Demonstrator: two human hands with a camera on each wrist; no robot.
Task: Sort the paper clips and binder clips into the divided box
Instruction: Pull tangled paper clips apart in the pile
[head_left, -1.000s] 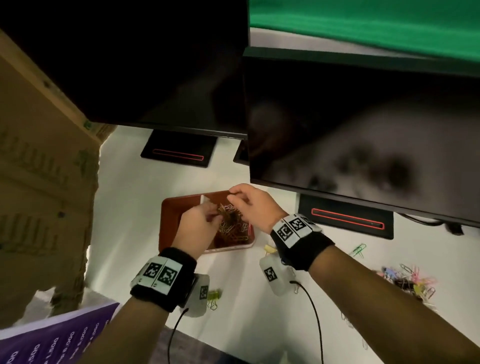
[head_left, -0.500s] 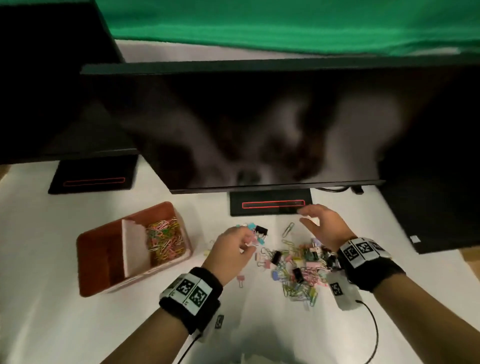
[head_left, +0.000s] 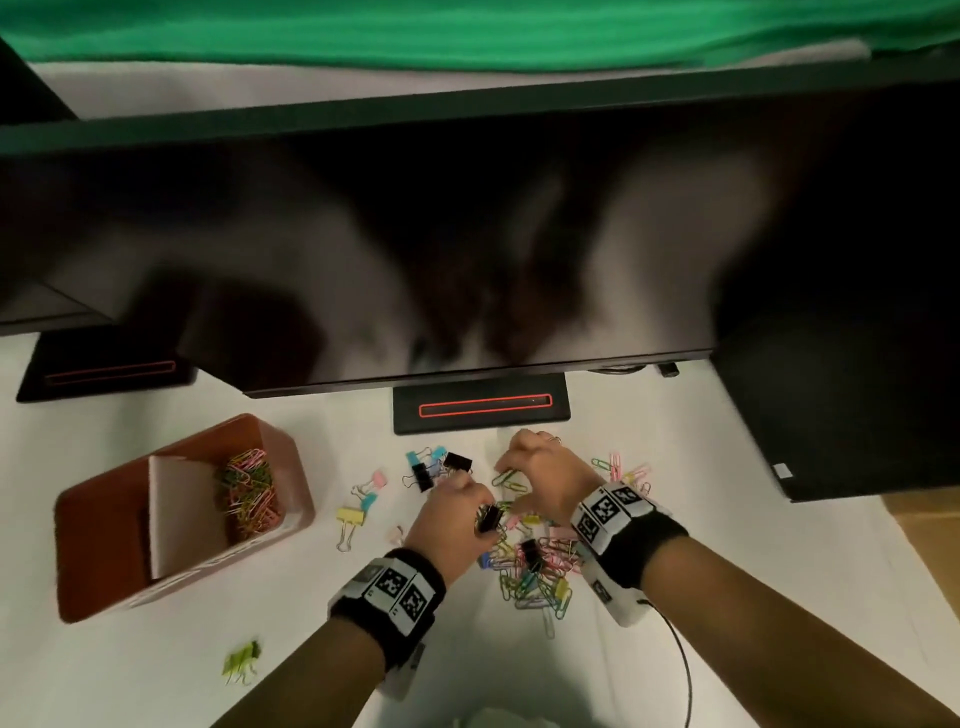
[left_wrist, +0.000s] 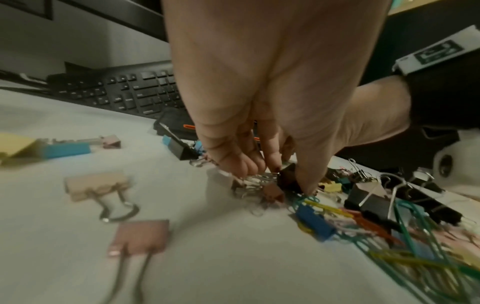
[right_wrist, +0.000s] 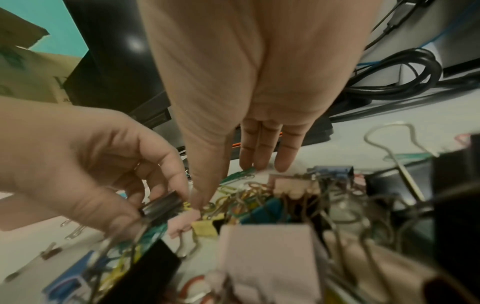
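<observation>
Fingers of the left hand pinched a black binder clip, half hidden, while the right hand spread flat over the blurred pile.

You are looking down at a white desk lit dimly from above. A wide dark monitor fills the far middle, its screen off and showing blurred reflections, and its black stand base with a red outlined slot rests on the desk below it. A second stand base sits far left. A green backdrop runs along the far top. A black keyboard lies under the monitor. Coiled black cables lie far right. Cardboard stands at the left.
</observation>
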